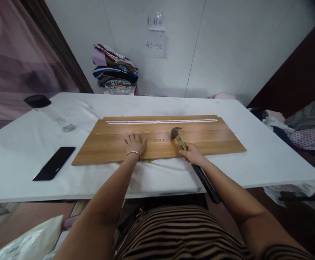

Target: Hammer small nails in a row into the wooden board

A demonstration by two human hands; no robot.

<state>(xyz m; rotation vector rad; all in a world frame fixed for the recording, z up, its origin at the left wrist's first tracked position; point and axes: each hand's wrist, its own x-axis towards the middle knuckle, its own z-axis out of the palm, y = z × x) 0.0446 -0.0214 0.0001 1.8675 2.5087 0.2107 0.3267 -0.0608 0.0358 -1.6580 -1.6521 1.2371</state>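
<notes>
A wide wooden board (211, 141) lies flat on the white-covered table. My left hand (135, 143) rests on the board with its fingers spread flat. To the right of it, a row of several small nails (157, 139) runs across the wood. My right hand (192, 154) is wrapped around the shaft of a claw hammer (177, 133). The hammer's head is at the right end of the nail row; I cannot tell whether it touches a nail. Its black grip extends back past my wrist toward the table's front edge.
Two white strips (160, 121) lie along the board's far side. A black phone-like slab (55, 164) is on the table (98, 187) at left, with a clear bottle (51, 112) lying behind it. Folded clothes (115, 70) are stacked against the wall.
</notes>
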